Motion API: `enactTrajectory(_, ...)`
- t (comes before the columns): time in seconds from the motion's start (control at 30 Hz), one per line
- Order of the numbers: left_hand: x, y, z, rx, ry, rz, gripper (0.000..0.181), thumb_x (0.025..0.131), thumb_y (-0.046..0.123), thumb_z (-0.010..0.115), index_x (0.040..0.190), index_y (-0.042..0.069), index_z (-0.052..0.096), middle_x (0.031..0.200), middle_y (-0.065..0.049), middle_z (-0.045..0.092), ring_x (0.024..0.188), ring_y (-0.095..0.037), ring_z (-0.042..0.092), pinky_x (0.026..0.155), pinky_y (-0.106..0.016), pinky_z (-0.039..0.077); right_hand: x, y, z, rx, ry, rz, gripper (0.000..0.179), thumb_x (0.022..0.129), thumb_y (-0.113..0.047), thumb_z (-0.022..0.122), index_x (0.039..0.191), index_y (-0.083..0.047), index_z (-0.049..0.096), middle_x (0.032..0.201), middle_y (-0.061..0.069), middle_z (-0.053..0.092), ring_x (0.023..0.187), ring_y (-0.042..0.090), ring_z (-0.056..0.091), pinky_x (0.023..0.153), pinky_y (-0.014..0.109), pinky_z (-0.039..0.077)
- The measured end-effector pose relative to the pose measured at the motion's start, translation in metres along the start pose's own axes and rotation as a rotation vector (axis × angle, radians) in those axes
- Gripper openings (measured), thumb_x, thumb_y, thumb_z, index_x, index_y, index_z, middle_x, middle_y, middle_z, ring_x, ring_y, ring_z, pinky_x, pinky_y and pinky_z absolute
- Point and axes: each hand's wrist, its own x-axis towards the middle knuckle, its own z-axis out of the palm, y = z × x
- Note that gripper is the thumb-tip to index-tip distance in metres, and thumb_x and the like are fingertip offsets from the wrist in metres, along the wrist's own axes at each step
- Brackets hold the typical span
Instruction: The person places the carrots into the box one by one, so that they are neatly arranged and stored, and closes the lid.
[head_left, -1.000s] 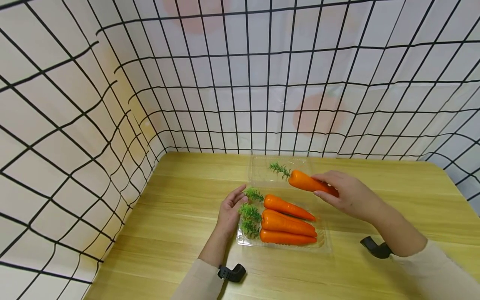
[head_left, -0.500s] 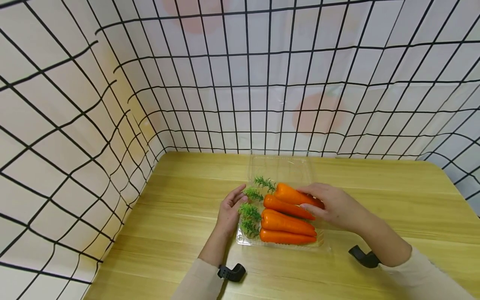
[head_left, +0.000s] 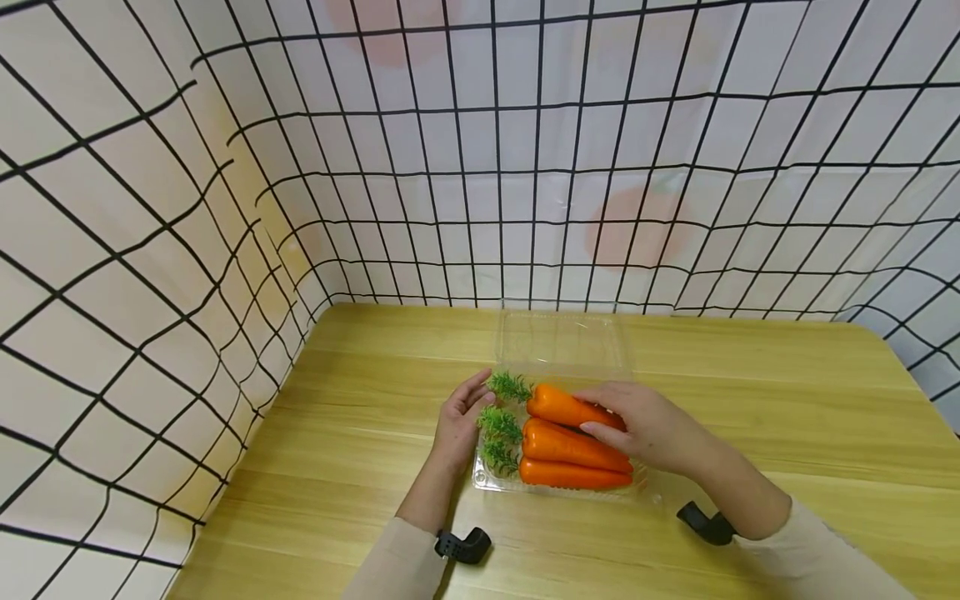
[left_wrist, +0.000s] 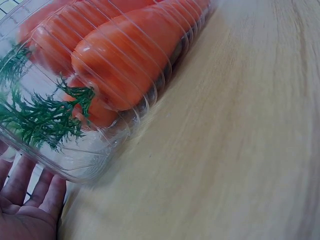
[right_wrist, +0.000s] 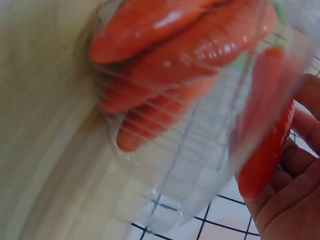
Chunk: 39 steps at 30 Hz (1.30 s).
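My right hand (head_left: 648, 421) grips an orange carrot (head_left: 562, 406) with a green top, low over the back part of a clear plastic box (head_left: 491, 485). In the right wrist view the thumb and fingers lie around that carrot (right_wrist: 270, 150), partly seen through the clear wall. Other carrots (head_left: 573, 475) lie side by side in the box, their leafy tops (head_left: 498, 423) toward the left. Beside the box's left end is my left hand (head_left: 457, 429), its fingers (left_wrist: 50, 192) loosely extended against or close to the wall; contact is hard to tell.
The box's clear lid (head_left: 562, 337) stands folded back behind it. All of this is on a wooden table (head_left: 360, 450). A black wire grid (head_left: 480, 175) with white sheeting behind it borders the back and sides. Black bands (head_left: 465, 546) are on both wrists.
The right hand has brought its carrot down and left, from above the lid to the box's back part, where it now covers another carrot. The left hand stays in place.
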Motion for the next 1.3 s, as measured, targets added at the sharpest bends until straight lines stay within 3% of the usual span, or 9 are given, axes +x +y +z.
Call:
enactTrajectory(0.23, 0.000, -0.001, -0.001, 0.014, -0.003, -0.004, 0.043, 0.102, 0.015, 0.061, 0.145, 0.013, 0.058, 0.136, -0.017, 0.065, 0.119, -0.017, 0.063, 0.102, -0.024, 0.050, 0.003, -0.001, 0.012, -0.004, -0.032, 0.022, 0.037, 0.099, -0.031, 0.067, 0.131, -0.014, 0.068, 0.124, 0.003, 0.072, 0.115, 0.026, 0.067, 0.099, 0.051, 0.056)
enactTrajectory(0.4, 0.000, 0.000, 0.000, 0.005, -0.006, -0.001, 0.042, 0.103, 0.013, 0.059, 0.145, 0.011, 0.057, 0.136, -0.018, 0.065, 0.112, -0.010, 0.063, 0.093, -0.015, 0.051, 0.004, 0.001, 0.017, -0.002, -0.062, 0.044, 0.038, 0.100, -0.031, 0.066, 0.133, -0.013, 0.067, 0.123, 0.003, 0.072, 0.114, 0.026, 0.067, 0.099, 0.051, 0.055)
enactTrajectory(0.9, -0.002, 0.000, -0.001, 0.000, -0.020, 0.000, 0.043, 0.103, 0.013, 0.058, 0.146, 0.011, 0.056, 0.137, -0.020, 0.064, 0.115, -0.017, 0.063, 0.094, -0.018, 0.050, 0.004, 0.006, 0.023, -0.030, -0.061, 0.037, 0.036, 0.099, -0.028, 0.068, 0.132, -0.013, 0.067, 0.121, 0.003, 0.071, 0.112, 0.025, 0.067, 0.097, 0.050, 0.056)
enactTrajectory(1.1, -0.002, 0.001, -0.003, -0.019, -0.042, -0.011, 0.044, 0.104, 0.015, 0.057, 0.148, 0.011, 0.054, 0.139, -0.018, 0.062, 0.118, -0.018, 0.062, 0.096, -0.021, 0.051, 0.000, 0.009, 0.018, 0.007, -0.027, 0.098, 0.037, 0.097, -0.026, 0.070, 0.131, -0.013, 0.068, 0.122, 0.005, 0.072, 0.111, 0.025, 0.067, 0.095, 0.049, 0.057)
enactTrajectory(1.3, 0.000, 0.002, -0.006, -0.191, -0.083, -0.038, 0.049, 0.104, 0.018, 0.055, 0.150, 0.005, 0.048, 0.119, 0.000, 0.067, 0.106, -0.011, 0.063, 0.104, -0.026, 0.045, -0.005, 0.020, 0.008, 0.074, 0.079, 0.182, 0.035, 0.096, -0.021, 0.071, 0.129, -0.007, 0.068, 0.123, 0.009, 0.072, 0.113, 0.031, 0.068, 0.096, 0.054, 0.056)
